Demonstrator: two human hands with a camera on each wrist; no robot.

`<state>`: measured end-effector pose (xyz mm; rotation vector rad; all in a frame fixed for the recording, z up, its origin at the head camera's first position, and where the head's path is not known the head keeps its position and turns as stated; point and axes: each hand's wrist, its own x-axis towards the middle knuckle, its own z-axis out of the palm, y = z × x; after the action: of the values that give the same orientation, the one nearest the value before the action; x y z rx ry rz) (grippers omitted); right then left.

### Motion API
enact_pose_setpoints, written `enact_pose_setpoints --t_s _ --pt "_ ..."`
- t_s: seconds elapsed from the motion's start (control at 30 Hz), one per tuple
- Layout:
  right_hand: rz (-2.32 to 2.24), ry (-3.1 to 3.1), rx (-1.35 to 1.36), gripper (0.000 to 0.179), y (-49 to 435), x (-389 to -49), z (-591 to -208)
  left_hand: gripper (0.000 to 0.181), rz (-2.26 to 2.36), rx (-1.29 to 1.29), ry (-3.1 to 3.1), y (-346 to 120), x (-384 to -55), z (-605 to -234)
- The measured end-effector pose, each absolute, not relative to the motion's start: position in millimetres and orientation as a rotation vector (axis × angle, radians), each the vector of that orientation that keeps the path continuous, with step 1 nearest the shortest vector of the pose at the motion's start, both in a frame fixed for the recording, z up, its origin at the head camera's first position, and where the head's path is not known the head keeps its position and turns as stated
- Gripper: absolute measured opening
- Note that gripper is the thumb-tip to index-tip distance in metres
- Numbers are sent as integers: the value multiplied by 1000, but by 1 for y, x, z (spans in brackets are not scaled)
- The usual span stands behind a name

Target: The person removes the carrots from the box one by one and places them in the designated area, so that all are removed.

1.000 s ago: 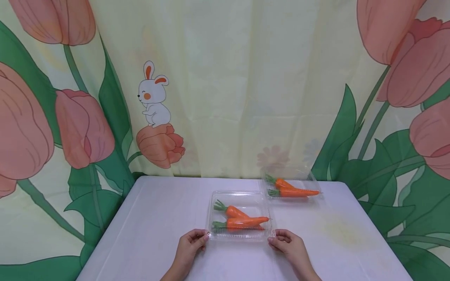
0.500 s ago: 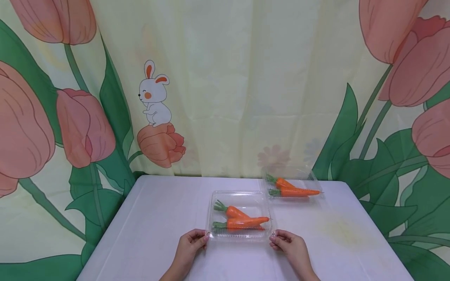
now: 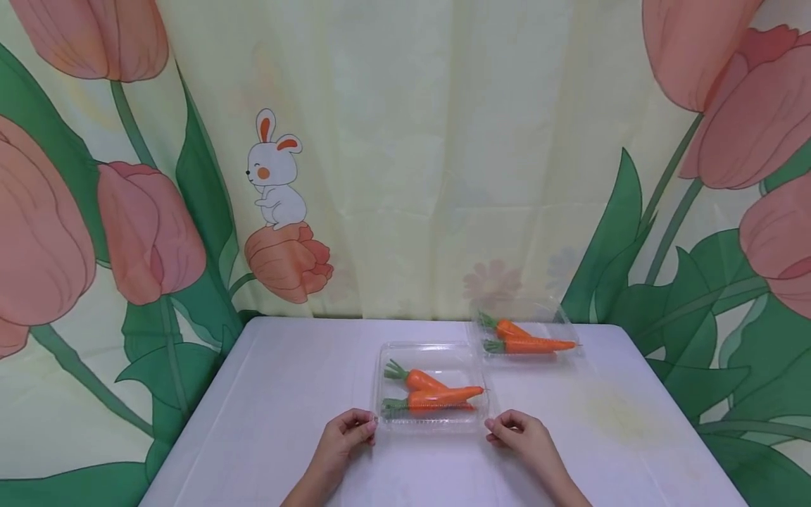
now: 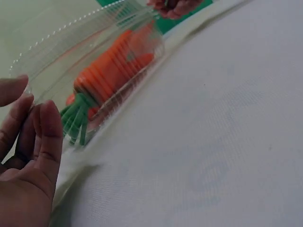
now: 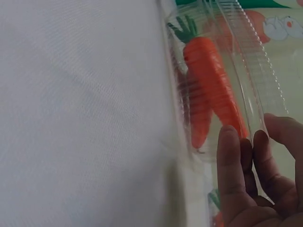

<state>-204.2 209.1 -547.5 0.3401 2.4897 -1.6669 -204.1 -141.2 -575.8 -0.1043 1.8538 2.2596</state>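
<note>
Carrot box (image 3: pixel 459 363) sits at my twelve o'clock, my right hand (image 3: pixel 522 440) edging slightly outward at its four, left hand (image 3: pixel 344 442) at its eight, grasping or released I can't tell, so handling looks nearly done.

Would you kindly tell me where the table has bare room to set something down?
The table is bare left of the near box and, bar a yellowish stain, in front of the far box. It is crowded between the boxes and at the near box's front corners, by the left hand and right hand.
</note>
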Motion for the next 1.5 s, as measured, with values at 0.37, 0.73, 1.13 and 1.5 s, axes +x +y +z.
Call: enact_pose_setpoints --t_s 0.37,0.73,1.13,1.5 --pt "-1642 2488 363 23 207 -206 -546 28 2281 -309 1892 -145 -231 -563" --pt "-1664 2464 373 20 205 -206 -543 42 2193 -251 2003 -134 -269 -552" --pt "-1685 2486 332 23 206 -203 -535 47 2207 -234 1931 -139 -274 -554" --pt "-1676 2539 261 31 206 -210 -518 53 2195 -226 1955 -138 -267 -553"
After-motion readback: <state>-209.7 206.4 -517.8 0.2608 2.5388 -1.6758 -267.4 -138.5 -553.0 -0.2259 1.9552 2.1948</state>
